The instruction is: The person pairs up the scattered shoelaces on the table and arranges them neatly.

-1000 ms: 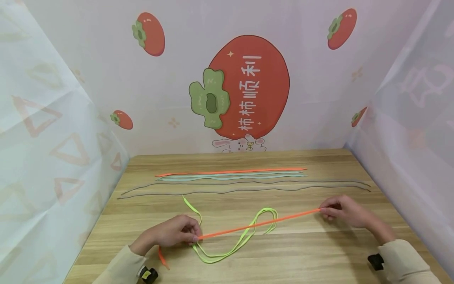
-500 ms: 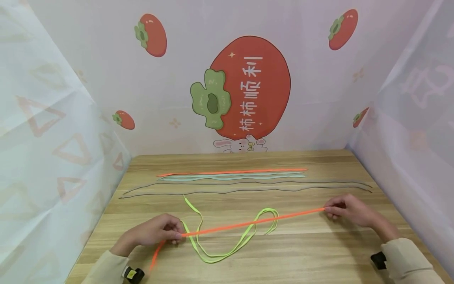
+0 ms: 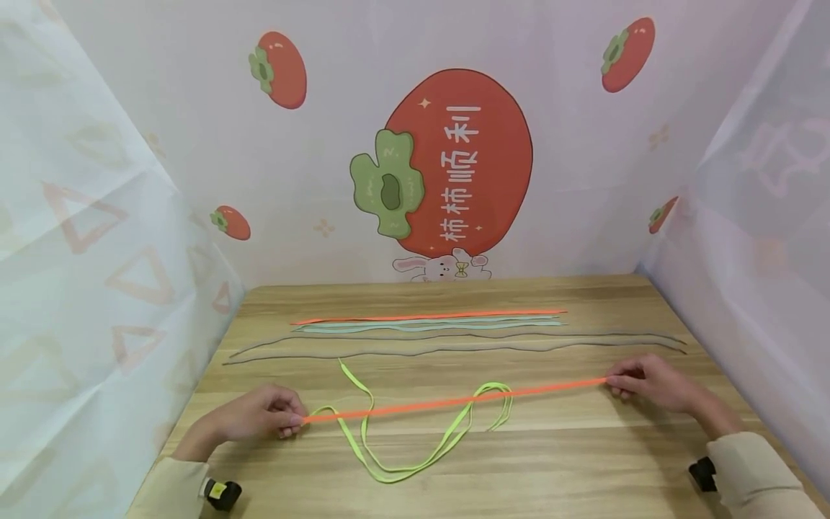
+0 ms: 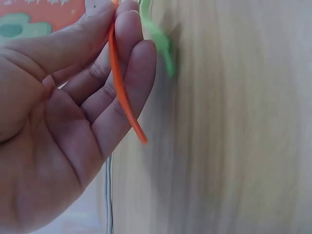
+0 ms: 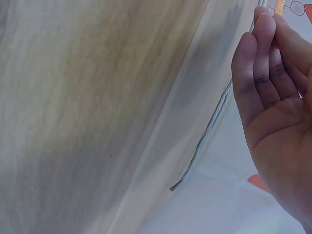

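An orange shoelace [image 3: 421, 405] is stretched taut between the two hands, a little above the wooden table. My left hand [image 3: 256, 416] pinches it between thumb and fingers. In the left wrist view, a short free end of the orange shoelace [image 4: 119, 80] hangs across the fingers. At the right, my right hand [image 3: 661, 386] pinches the opposite end, and only a bit of orange shows at its fingertips in the right wrist view. Under the taut lace lies a loosely looped yellow-green shoelace [image 3: 392, 477], one end close to the left fingertips.
Toward the back of the table [image 3: 551, 468], another orange shoelace [image 3: 428, 316] lies straight. In front of it are mint-green laces [image 3: 402, 329], then two long grey laces [image 3: 415, 352]. White printed walls [image 3: 311, 158] close off the back and both sides.
My left hand has slid left along the orange shoelace, so its loose tail is shorter and the span between the hands longer. My right hand has shifted slightly right.
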A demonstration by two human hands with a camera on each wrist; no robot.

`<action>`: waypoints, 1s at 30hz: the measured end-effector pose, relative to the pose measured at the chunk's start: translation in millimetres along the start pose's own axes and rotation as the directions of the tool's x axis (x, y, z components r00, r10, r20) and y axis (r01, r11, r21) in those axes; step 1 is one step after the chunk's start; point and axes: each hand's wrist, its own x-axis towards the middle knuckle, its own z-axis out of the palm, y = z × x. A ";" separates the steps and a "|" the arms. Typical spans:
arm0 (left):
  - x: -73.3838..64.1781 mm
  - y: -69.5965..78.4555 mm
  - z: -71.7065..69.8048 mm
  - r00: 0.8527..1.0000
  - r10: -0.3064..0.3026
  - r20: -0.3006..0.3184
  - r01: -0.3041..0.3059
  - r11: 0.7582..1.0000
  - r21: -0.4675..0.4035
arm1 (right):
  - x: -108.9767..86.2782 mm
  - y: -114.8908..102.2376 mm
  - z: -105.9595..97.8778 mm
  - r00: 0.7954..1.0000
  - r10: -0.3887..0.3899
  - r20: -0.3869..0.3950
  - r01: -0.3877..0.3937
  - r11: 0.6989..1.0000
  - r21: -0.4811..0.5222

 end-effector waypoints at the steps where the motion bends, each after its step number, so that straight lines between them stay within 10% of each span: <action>1: -1.7 -0.6 -2.7 1.000 -0.002 -0.008 0.002 1.000 0.008 | 0.0 0.1 -0.6 1.000 0.001 0.001 -0.001 1.000 0.003; 30: 7.2 -17.5 -76.3 0.971 -0.163 -0.174 0.185 0.975 0.120 | 52.5 -15.4 -31.4 0.993 0.116 -0.008 -0.116 0.985 -0.126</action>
